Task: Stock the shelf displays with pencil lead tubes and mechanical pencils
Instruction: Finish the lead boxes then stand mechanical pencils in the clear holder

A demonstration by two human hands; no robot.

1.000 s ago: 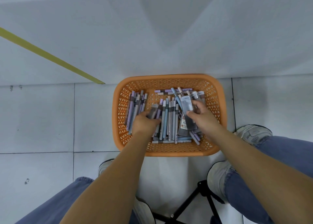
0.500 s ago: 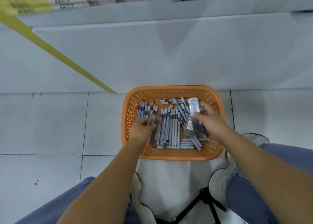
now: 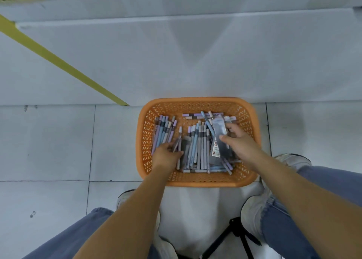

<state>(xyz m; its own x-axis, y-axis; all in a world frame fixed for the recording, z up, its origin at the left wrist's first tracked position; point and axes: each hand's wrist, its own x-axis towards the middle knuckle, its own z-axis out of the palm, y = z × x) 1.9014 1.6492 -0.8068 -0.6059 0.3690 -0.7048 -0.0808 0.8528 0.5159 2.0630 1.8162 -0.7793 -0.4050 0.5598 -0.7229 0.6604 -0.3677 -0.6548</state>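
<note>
Mechanical pencils [image 3: 197, 149] in lilac, blue and grey lie heaped in an orange basket [image 3: 142, 141] on the tiled floor [image 3: 49, 141], right against the white shelf base [image 3: 195, 62]. A white shoe [image 3: 252, 215] sits just beside the near rim. The person's left hand [image 3: 166, 157] curls its fingers round one thin grey pencil [image 3: 177, 143] at the pile's left side. Their right hand [image 3: 238, 143] pinches a flat dark packet [image 3: 220, 131] between thumb and fingers over the pile's right side. A yellow stripe [image 3: 58, 62] slants across the base.

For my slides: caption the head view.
Right hand grips a dark packet, left hand a pencil, inside an orange basket.
</note>
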